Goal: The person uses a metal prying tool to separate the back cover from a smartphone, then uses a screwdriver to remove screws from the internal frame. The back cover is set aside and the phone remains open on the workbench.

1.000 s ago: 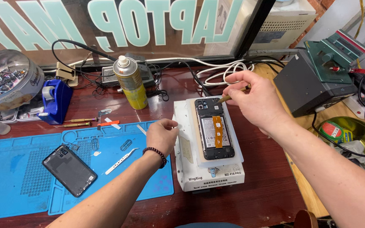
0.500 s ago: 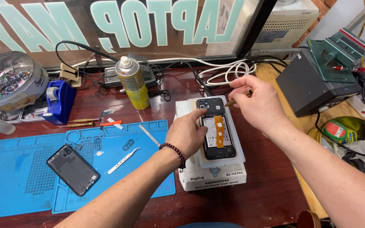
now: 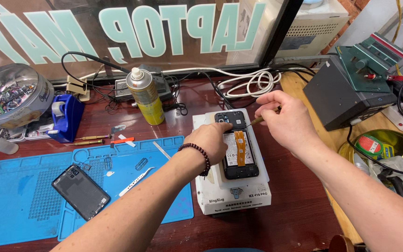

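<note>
Presently, left of the white heating platform (image 3: 232, 193), a back cover (image 3: 80, 191) lies on the blue mat (image 3: 15, 205). The left hand (image 3: 209, 140), fingers curled, steadies the opened phone (image 3: 237, 145) atop it; the right hand (image 3: 288, 122) pinches a screwdriver (image 3: 262, 118). A slip could gouge the orange flex. Bare wood lies right.

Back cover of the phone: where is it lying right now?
In the head view the back cover lies at lower left on the blue mat, left of the tweezers and well apart from the left hand.
</note>
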Available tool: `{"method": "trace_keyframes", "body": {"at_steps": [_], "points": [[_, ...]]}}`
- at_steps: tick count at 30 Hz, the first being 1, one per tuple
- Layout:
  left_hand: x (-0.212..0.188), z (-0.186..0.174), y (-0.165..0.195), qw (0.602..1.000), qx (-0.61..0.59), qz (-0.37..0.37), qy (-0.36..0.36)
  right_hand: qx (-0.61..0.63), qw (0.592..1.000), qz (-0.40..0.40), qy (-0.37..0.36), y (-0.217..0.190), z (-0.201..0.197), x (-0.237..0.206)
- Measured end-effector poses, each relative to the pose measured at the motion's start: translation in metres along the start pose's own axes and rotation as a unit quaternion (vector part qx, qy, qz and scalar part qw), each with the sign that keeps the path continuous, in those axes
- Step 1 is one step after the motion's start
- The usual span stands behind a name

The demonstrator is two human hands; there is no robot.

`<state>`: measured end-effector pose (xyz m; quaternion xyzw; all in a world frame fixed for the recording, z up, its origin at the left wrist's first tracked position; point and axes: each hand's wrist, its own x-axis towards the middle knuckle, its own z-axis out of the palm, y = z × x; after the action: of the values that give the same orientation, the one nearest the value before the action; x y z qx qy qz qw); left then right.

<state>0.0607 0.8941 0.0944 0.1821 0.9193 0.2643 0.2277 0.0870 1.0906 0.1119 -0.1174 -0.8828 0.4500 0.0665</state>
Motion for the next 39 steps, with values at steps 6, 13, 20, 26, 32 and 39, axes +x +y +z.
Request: {"method": "trace_keyframes", "body": {"at_steps": [6, 13, 20, 26, 32, 39], "points": [[0.014, -0.002, -0.018, 0.998, -0.055, 0.041, -0.008, -0.162, 0.977, -0.139, 0.025, -0.009, 0.003, -0.005], [0.026, 0.006, -0.029, 0.995, -0.059, 0.076, -0.004, -0.216, 0.966, -0.125, -0.067, -0.024, 0.004, 0.007], [0.028, 0.005, -0.026, 0.996, -0.055, 0.069, -0.002, -0.278, 0.951, -0.085, -0.105, -0.033, -0.003, 0.008], [0.023, 0.000, -0.025, 0.996, -0.070, 0.056, -0.018, -0.295, 0.944, -0.101, -0.104, -0.034, -0.007, 0.011], [0.018, 0.003, -0.021, 0.997, -0.054, 0.057, -0.007, -0.237, 0.961, -0.095, -0.108, -0.027, 0.000, 0.015], [0.015, 0.008, -0.022, 0.996, -0.071, 0.051, -0.021, -0.167, 0.979, -0.067, -0.098, -0.023, 0.009, 0.018]]}}
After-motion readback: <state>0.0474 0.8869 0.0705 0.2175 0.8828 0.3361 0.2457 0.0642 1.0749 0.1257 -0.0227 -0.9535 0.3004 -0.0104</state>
